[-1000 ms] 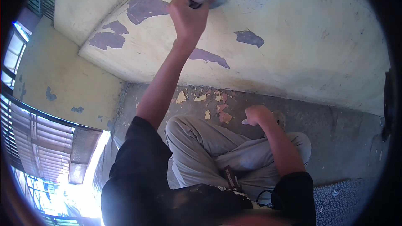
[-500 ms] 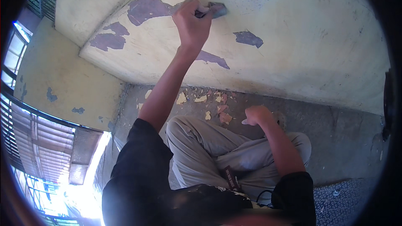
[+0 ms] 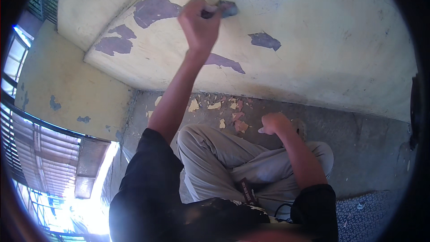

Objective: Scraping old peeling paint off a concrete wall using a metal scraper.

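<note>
Up at the wall my left hand is closed round a scraper, whose flat grey blade points right and lies against the pale yellow painted wall. The fist hides its handle. Around it are bare purplish-grey patches, a large one left of the hand and a smaller one to its lower right. My right hand rests low, above my crossed legs, with its fingers curled closed. A small pale tip shows at its thumb side; whether it is a nail or a held thing I cannot tell.
Flakes of yellow and reddish paint lie on the grey floor along the wall's foot. A side wall meets it at the left, beside bright louvred panels. A patterned mat lies at the lower right.
My left hand and the scraper have shifted slightly left along the wall. My right hand stays in place.
</note>
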A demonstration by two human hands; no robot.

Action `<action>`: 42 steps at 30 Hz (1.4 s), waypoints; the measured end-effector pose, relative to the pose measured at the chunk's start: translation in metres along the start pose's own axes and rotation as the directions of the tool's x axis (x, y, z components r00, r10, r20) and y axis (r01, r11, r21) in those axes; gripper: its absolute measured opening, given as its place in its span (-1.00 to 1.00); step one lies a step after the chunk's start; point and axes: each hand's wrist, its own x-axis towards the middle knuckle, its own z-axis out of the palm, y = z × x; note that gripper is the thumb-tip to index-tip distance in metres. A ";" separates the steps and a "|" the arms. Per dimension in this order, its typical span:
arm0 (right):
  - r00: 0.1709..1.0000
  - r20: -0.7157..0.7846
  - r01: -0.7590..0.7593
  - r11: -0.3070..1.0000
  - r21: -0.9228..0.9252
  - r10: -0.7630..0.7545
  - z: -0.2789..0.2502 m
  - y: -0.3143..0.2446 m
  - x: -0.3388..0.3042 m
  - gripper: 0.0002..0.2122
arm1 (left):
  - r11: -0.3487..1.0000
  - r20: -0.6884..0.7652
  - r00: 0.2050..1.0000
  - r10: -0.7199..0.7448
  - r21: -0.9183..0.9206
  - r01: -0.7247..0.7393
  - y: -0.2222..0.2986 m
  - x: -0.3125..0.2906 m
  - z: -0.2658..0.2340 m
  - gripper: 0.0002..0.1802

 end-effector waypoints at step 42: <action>0.999 -0.006 0.040 0.999 0.013 -0.040 -0.006 -0.001 -0.008 -0.49 | 0.672 -0.005 0.693 0.721 -0.241 -0.701 0.011 -0.029 -0.056 -0.58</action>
